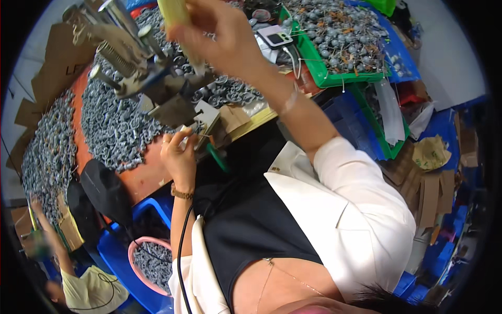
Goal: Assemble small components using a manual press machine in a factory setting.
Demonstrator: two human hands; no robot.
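Note:
My right hand point(225, 39) is raised at the top, its fingers closed around the yellow lever handle point(172, 11) of a metal hand press point(157, 86); the fingers are a little blurred. Low beside the press head, my left hand point(179, 157) has thumb and fingertips pinched together. Whatever lies between them is too small to name. A pale block point(207, 116) of the press stands just right of these fingers. Behind and left of the press, a heap of small grey curved plastic parts point(112, 120) spreads over the red tabletop point(151, 178).
A green tray point(348, 79) of grey round-headed pieces stands at the back right, beside a white device point(275, 36) with a cable. Lower left are a blue chair point(112, 256) and a pink basin point(137, 267) of grey parts. Another person point(91, 288) works at the far left.

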